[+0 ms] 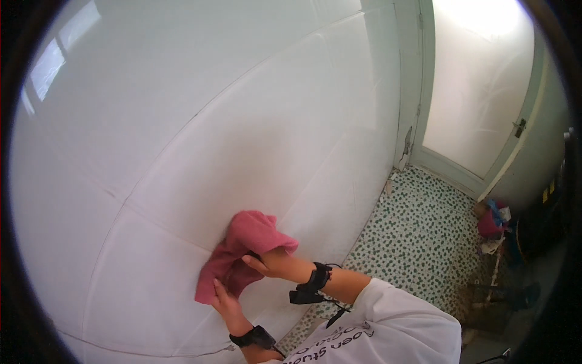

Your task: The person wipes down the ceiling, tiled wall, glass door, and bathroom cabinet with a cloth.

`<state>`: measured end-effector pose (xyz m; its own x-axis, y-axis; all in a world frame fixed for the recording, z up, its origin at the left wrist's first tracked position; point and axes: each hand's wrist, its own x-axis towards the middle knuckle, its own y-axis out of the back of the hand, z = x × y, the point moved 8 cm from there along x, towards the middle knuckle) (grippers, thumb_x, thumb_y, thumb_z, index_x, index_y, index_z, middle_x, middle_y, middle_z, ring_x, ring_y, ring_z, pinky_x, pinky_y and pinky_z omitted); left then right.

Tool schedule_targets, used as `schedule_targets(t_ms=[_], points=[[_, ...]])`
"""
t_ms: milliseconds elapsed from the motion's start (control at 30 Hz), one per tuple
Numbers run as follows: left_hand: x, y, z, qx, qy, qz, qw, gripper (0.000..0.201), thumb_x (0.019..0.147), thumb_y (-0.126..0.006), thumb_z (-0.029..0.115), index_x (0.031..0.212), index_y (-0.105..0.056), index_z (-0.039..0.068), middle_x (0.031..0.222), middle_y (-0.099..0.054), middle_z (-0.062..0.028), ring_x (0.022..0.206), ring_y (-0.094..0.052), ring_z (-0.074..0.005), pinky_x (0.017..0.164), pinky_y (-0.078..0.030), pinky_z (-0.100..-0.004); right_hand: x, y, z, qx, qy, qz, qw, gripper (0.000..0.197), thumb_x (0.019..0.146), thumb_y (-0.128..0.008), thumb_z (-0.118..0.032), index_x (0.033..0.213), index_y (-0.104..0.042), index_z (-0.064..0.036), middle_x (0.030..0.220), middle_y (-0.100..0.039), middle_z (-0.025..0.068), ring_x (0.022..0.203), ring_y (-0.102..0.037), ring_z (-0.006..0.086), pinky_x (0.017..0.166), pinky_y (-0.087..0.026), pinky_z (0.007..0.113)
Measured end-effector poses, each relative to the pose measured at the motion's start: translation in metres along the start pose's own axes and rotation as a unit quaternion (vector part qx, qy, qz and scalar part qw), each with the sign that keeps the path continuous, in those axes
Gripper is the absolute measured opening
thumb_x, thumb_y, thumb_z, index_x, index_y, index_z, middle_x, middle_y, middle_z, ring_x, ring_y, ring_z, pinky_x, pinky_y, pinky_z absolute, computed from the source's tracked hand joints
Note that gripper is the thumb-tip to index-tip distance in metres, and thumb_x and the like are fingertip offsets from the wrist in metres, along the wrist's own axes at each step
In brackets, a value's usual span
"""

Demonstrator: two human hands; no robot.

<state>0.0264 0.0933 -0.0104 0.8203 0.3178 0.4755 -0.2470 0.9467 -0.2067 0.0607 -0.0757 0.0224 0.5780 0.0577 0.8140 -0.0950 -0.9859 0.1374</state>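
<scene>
One left grip (pixel 227 305) and one right grip (pixel 274 262) grasp one pink cloth (pixel 251 232) in front of a white wall (pixel 151 151). My left thumb pinches the lower end; my right fingers are hidden in the folds. The cloth's long axis slants from lower left to upper right. My left forearm (pixel 262 353) rises steeply; my right forearm (pixel 351 285) reaches leftward. Beyond: one frosted door (pixel 479 85), green-speckled floor (pixel 406 224).

This looks like a home: tiled wall (pixel 254 133), frosted door (pixel 479 91), green-speckled floor (pixel 418 224).
</scene>
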Motion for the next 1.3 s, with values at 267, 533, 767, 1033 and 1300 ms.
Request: schedule_targets(t_ms=[267, 533, 767, 1033, 1300], points=[[-0.011, 0.033, -0.059, -0.005, 0.069, 0.069, 0.995, 0.035, 0.080, -0.045, 0.014, 0.109, -0.035, -0.004, 0.109, -0.041, -0.0136, 0.098, -0.041, -0.0210, 0.084, -0.033, -0.0326, -0.035, -0.013, 0.070, -0.049, -0.173, -0.056, 0.982, 0.031, 0.077, -0.048, -0.025, 0.099, -0.046, -0.0038, 0.099, -0.048, 0.0145, 0.091, -0.045, 0.0307, 0.077, -0.035, 0.038], [-0.027, 0.065, 0.081, 0.322, -0.299, 0.218, 0.872, 0.027, 0.082, -0.041, 0.008, 0.102, -0.041, -0.009, 0.100, -0.048, -0.0159, 0.087, -0.047, -0.0211, 0.078, -0.037, -0.0288, 0.006, -0.070, -0.017, -0.016, 0.059, -0.117, 0.991, 0.042, 0.078, -0.045, -0.035, 0.111, -0.039, -0.0096, 0.115, -0.038, 0.0110, 0.108, -0.033, 0.0257, 0.090, -0.026, 0.034], [-0.051, 0.074, 0.026, 0.558, -0.217, 0.052, 0.799, 0.030, 0.080, -0.037, 0.008, 0.105, -0.039, -0.008, 0.109, -0.039, -0.0231, 0.099, -0.038, -0.0359, 0.086, -0.027, -0.0368, -0.023, -0.091, 0.009, -0.109, -0.051, -0.056, 0.991, 0.043, 0.076, -0.047, -0.035, 0.111, -0.039, -0.0102, 0.111, -0.041, 0.0093, 0.103, -0.037, 0.0232, 0.086, -0.029, 0.033], [-0.032, 0.068, 0.041, 0.419, -0.229, 0.012, 0.879, 0.027, 0.078, -0.038, 0.004, 0.102, -0.043, -0.007, 0.106, -0.041, -0.0228, 0.094, -0.040, -0.0367, 0.083, -0.029, -0.0370, 0.016, -0.072, -0.008, -0.163, -0.023, -0.060, 0.984, 0.039, 0.077, -0.047, -0.033, 0.109, -0.041, -0.0112, 0.108, -0.043, 0.0066, 0.100, -0.039, 0.0210, 0.084, -0.030, 0.032], [-0.021, 0.064, 0.027, 0.502, -0.246, 0.072, 0.826, 0.030, 0.082, -0.037, 0.009, 0.108, -0.037, -0.006, 0.110, -0.038, -0.0232, 0.098, -0.038, -0.0341, 0.086, -0.027, -0.0364, 0.038, -0.062, -0.019, -0.085, 0.009, -0.086, 0.993, 0.035, 0.077, -0.046, -0.031, 0.107, -0.043, -0.0122, 0.105, -0.045, 0.0038, 0.097, -0.040, 0.0188, 0.082, -0.031, 0.031]])
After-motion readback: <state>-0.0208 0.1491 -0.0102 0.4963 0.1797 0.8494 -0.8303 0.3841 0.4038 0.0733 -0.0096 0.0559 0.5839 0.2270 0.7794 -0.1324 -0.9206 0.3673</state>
